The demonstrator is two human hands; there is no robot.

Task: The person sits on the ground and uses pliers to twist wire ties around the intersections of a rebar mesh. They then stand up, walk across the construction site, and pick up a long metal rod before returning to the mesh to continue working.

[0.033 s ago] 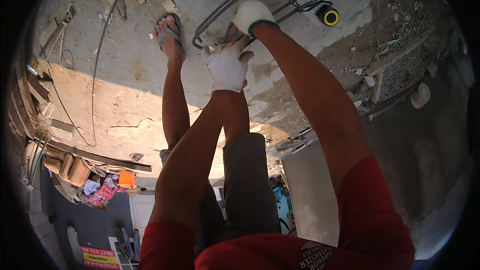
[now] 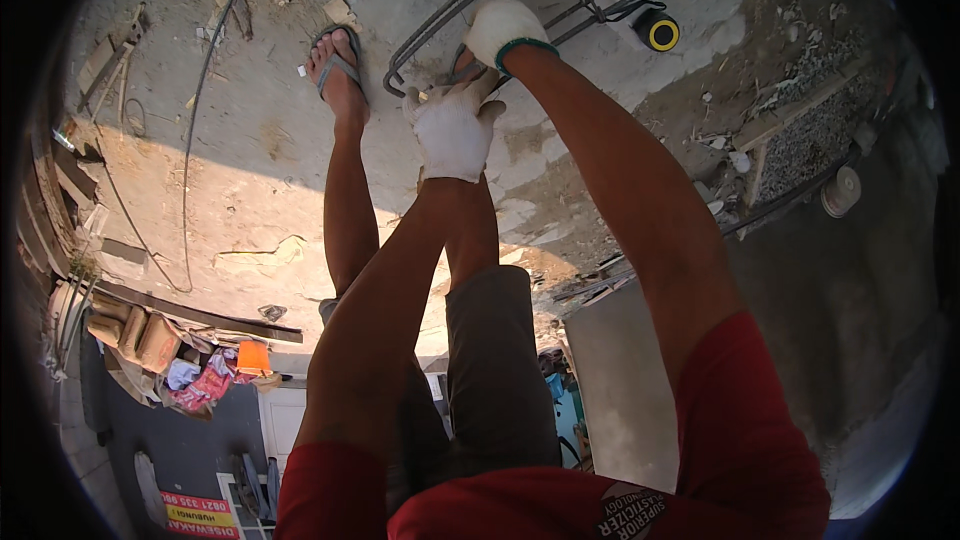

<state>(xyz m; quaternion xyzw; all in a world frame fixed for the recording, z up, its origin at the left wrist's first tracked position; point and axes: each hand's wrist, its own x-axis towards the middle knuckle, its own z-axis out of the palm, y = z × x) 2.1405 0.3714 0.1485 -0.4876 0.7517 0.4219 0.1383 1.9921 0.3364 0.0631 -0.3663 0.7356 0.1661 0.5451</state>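
Right hand [image 2: 508, 32]: knitted off-white glove, green cuff band; rounded over the lower rods of a steel bar cage [image 2: 597, 14], fingers hidden, so closure cannot be confirmed. Left hand [image 2: 455, 135]: pale fabric glove, thumb out to the right, fingertips near the cage's near end; whether they pinch a bar cannot be told. The cage consists of slender dark rods with cross ties and bent, rounded ends. It lies ahead of the left hand and extends beyond the right, long axis running obliquely from near left to far right. Beside it: black tape measure [image 2: 657, 31] with yellow ring, on rough grey ground [image 2: 270, 70].
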